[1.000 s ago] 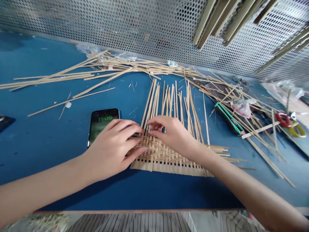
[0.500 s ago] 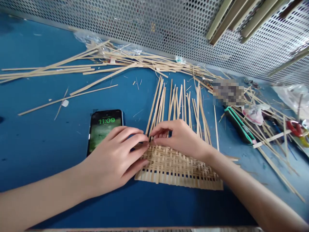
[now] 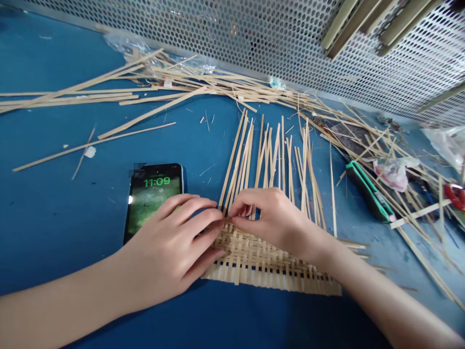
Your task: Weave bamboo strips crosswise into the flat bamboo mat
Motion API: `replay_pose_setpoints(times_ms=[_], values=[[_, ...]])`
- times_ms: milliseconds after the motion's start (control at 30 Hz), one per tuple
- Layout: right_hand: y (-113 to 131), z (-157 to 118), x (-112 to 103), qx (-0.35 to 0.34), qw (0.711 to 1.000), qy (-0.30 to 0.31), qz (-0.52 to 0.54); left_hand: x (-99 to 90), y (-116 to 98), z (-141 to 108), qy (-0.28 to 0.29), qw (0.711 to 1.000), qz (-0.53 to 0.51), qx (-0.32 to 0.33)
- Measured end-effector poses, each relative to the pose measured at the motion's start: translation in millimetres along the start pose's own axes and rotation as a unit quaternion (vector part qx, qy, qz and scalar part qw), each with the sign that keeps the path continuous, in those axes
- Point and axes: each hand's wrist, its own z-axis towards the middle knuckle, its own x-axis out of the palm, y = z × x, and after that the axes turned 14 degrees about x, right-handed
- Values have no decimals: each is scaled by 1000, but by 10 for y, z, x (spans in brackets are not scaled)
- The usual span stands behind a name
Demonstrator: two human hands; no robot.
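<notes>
Both my hands at the top edge of the woven bamboo mat (image 3: pixel 261 261)

The mat lies flat on the blue surface (image 3: pixel 61 232), directly under my fingertips and the heel of neither hand. The fingers (image 3: pixel 240 212) of my right hand (image 3: pixel 276 218) pinch the upright bamboo strips (image 3: pixel 233 160) where they enter the weave. The curled fingers (image 3: pixel 207 215) of my left hand (image 3: pixel 170 242) touch the mat's top edge beside them, though I cannot tell whether they are gripping. My left hand overlaps the lower corner of a smartphone (image 3: pixel 154 198) showing 11:09. Off to the right, a green-edged utility knife (image 3: pixel 368 191) lies among scattered strips, well apart from my hands.
</notes>
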Motion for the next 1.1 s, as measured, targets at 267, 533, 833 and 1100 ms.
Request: replay_pose_setpoints(times_ms=[267, 533, 833, 1100], values=[[2, -5, -48, -23, 999, 28, -16, 34, -20, -3, -14, 1000, -16, -16], [-14, -79, -15, -95, 986, 19, -134, 25, -31, 14, -18, 1000, -20, -16], [8, -97, 0, -34, 998, -36, -43, 72, -34, 23, -28, 998, -39, -39], [25, -338, 196, 6, 996, -79, -49, 93, -63, 90, -22, 995, -71, -67]])
